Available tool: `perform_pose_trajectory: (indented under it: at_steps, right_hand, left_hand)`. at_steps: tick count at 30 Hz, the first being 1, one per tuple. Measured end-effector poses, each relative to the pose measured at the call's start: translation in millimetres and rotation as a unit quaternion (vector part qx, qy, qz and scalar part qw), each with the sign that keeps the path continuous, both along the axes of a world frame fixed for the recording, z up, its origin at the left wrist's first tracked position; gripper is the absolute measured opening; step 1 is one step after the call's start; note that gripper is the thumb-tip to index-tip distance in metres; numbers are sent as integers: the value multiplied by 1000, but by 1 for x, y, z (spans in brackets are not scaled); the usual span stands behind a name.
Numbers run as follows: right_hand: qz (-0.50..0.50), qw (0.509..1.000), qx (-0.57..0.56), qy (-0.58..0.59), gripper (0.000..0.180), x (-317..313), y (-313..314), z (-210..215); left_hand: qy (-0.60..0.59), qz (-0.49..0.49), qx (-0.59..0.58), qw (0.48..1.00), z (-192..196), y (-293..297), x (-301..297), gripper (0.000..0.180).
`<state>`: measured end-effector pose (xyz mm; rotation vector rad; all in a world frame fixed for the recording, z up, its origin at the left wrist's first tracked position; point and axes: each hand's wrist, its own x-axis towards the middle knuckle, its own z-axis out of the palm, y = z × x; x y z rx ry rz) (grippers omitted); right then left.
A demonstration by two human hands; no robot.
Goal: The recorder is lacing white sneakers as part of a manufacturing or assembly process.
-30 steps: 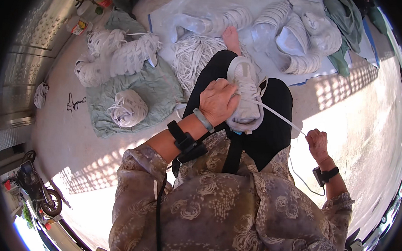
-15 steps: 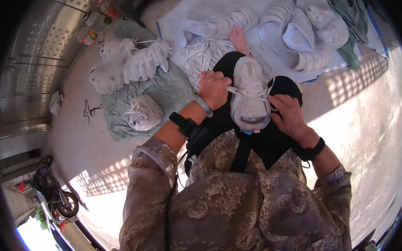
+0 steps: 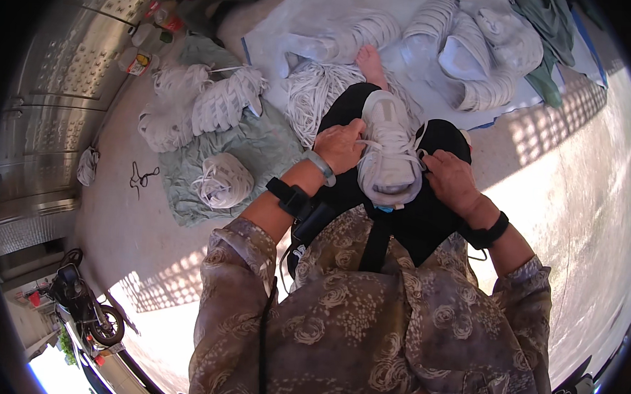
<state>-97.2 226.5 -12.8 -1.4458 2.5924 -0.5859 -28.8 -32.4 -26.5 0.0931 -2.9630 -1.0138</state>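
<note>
A white lace-up shoe point(image 3: 389, 151) rests on my black-clad lap, its toe pointing away from me. White shoelace crosses its tongue. At the shoe's left edge my left hand point(image 3: 339, 147) is closed on one shoelace point(image 3: 367, 143). My right hand point(image 3: 453, 181) pinches at the right edge, where a lace comes out from the eyelets and runs to the fingertips. The lace ends inside both hands are hidden by the fingers.
Left lies a green cloth point(image 3: 188, 183) with a single white shoe point(image 3: 225, 181) and stacked white shoes point(image 3: 228, 100). Ahead, a heap of white laces point(image 3: 313, 100) sits by rows of white shoes point(image 3: 437, 46) on a pale sheet point(image 3: 266, 41). A motorcycle point(image 3: 88, 306) stands lower left.
My left hand has moved right, closer to the shoe, and the lace stretched from it looks shorter. My right hand has shifted slightly, still by the shoe's right edge.
</note>
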Motion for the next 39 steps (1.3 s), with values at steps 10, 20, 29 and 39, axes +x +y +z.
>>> perform_pose_trajectory:
  at_steps: [10,20,29,39]
  right_hand:
    - [-69,995,-8,69,17,-13,24,-1]
    - [-173,974,7,146,6,-25,106,5]
    - [-154,973,-45,165,10,-22,110,5]
    - [-178,974,-57,128,8,-21,108,-14]
  left_hand:
    - [-154,-27,388,908,22,-19,-5,13]
    - [160,32,-44,986,29,5,0,8]
    - [88,116,122,982,23,5,7,7]
    - [-153,41,559,814,38,-9,7,12]
